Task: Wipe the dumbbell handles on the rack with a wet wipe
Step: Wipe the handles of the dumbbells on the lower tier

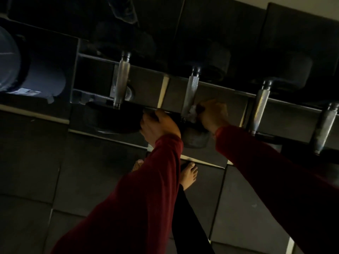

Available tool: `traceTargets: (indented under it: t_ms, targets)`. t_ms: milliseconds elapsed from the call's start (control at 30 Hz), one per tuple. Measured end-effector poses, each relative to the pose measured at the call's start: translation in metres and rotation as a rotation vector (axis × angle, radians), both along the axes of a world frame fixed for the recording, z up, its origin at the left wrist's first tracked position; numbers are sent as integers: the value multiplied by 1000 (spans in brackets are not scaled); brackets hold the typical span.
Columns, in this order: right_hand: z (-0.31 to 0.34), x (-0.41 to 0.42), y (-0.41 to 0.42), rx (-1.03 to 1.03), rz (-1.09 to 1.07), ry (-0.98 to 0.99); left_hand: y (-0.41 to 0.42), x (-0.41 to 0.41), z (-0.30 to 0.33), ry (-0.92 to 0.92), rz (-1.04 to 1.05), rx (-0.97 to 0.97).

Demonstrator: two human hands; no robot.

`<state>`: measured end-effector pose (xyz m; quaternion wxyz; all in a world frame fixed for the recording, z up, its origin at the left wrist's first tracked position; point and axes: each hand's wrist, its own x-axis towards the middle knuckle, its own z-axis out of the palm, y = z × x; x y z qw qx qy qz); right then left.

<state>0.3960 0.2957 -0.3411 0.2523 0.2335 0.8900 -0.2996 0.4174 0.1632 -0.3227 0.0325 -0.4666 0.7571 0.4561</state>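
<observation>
Dark square rubber floor tiles [36,162] underfoot; far left, perhaps a grey plastic cylinder [11,59], dimly lit

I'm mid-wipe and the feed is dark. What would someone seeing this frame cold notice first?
First, the two red sleeves reaching up from the bottom to the rack's front rail. Next, the right hand pressing a white wet wipe against the lower end of the second dumbbell handle, while the left hand grips the rail beside it. Around them a row of shiny knurled handles catches the light.
</observation>
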Motion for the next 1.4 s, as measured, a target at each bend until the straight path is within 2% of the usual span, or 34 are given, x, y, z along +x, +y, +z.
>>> traceTargets:
  t_ms: [133,267,400,500,567,733,767,933,1000,1233,1300,1400]
  targets:
    - [4,-6,6,-4,124,-79,2,2,5,3,56,37]
    - [9,1,6,-101,24,-16,3,2,4,-10,90,38]
    - [7,-1,1,-24,-9,-11,2,2,6,-45,105,41]
    - [10,-10,-3,40,119,-133,2,1,9,-55,120,41]
    - [11,-10,-2,42,139,-110,2,1,9,-51,133,55]
    - [26,12,7,-200,-97,-3,2,1,11,-55,143,70]
    - [29,14,4,-200,-89,19,2,1,11,-58,137,72]
    - [25,-1,-28,-10,-108,103,0,1,8,-93,102,78]
    - [22,-6,-35,69,-25,109,0,0,7,-119,94,89]
    - [32,-1,-9,-58,-33,-16,0,1,6,-139,69,95]
    - [30,-1,-10,-38,-43,-4,0,1,6,-140,71,85]
    - [20,-7,-32,112,-22,69,0,0,4,-150,71,84]
